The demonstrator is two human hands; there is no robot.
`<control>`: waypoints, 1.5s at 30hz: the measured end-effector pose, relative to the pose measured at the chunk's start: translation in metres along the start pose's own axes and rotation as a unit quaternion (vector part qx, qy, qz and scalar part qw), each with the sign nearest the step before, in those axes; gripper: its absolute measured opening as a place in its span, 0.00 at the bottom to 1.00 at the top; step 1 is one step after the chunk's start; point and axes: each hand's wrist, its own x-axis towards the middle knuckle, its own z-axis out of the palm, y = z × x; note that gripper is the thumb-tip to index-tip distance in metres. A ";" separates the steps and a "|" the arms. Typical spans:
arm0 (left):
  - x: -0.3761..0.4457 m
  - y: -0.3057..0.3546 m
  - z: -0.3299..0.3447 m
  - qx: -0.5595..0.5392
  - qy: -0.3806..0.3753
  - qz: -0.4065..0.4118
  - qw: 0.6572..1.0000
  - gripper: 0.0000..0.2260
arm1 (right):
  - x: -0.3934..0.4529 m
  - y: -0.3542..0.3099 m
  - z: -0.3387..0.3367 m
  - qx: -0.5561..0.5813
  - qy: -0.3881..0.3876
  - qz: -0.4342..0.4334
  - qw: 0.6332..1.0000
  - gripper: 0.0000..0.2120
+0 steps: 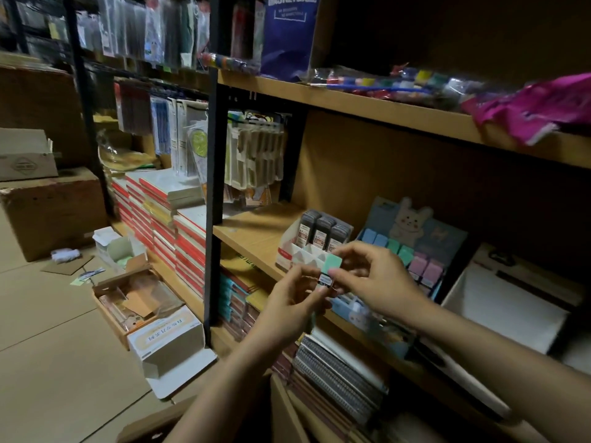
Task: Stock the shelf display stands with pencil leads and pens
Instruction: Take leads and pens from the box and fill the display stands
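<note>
Two wooden shelves (256,231), dim stockroom, tiled floor (48,314)

Two bare forearms are seen, entering from five and six o'clock. No sleeves, rings or watch are worn on the left hand (289,302) or right hand (375,279).

shelf board (256,233): matt wood-look laminate
upright post (215,155): black metal
lead case (331,269): smooth mint plastic
display stand (289,254): white card
box, left edge (48,212): rough brown cardboard
</note>
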 end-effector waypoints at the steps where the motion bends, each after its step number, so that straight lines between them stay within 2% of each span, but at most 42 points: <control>1: -0.002 0.002 0.007 0.025 -0.002 0.010 1.000 0.09 | -0.002 -0.002 -0.011 -0.031 -0.003 -0.004 1.000 0.09; 4: -0.006 0.003 0.025 0.144 0.010 0.072 0.987 0.12 | 0.001 -0.008 -0.057 -0.108 0.023 -0.018 0.994 0.09; 6: -0.006 0.000 0.032 0.250 0.030 0.122 0.960 0.14 | 0.007 -0.013 -0.091 -0.158 0.070 -0.024 0.985 0.08; 8: -0.003 -0.004 0.040 0.305 0.028 0.129 0.943 0.15 | 0.012 -0.014 -0.118 -0.200 0.095 -0.024 0.975 0.07; 10: 0.005 -0.007 0.048 0.328 0.017 0.111 0.938 0.16 | 0.015 -0.010 -0.130 -0.222 0.083 -0.010 0.972 0.07; 12: 0.021 -0.009 0.056 0.385 0.015 0.123 0.915 0.18 | 0.014 -0.003 -0.133 -0.235 0.058 0.002 0.970 0.07; 16: 0.063 -0.005 0.078 0.496 0.020 0.166 0.852 0.24 | 0.014 0.009 -0.140 -0.220 0.039 0.011 0.975 0.12; 19: 0.095 0.000 0.092 0.552 0.011 0.169 0.816 0.28 | 0.017 0.017 -0.145 -0.183 0.071 0.028 0.980 0.12; 22: 0.117 0.001 0.099 0.606 -0.010 0.174 0.776 0.28 | 0.019 0.025 -0.146 -0.173 0.090 0.035 0.980 0.12; 25: 0.128 -0.002 0.101 0.638 -0.019 0.193 0.745 0.26 | 0.021 0.031 -0.144 -0.169 0.075 0.041 0.982 0.11; 29: 0.130 -0.006 0.092 0.624 -0.010 0.203 0.755 0.26 | 0.027 0.034 -0.137 -0.164 0.043 0.046 0.984 0.10; 35: 0.127 -0.008 0.077 0.628 -0.010 0.179 0.758 0.31 | 0.040 0.042 -0.122 -0.237 0.004 0.068 0.969 0.12; 38: 0.126 -0.009 0.076 0.616 -0.020 0.158 0.771 0.32 | 0.043 0.049 -0.111 -0.270 -0.008 0.050 0.962 0.16; 41: 0.127 -0.007 0.076 0.616 -0.027 0.147 0.773 0.33 | 0.042 0.055 -0.104 -0.301 0.000 0.025 0.953 0.10; 45: 0.125 -0.008 0.075 0.616 -0.029 0.147 0.773 0.34 | 0.039 0.059 -0.101 -0.343 0.016 -0.005 0.939 0.11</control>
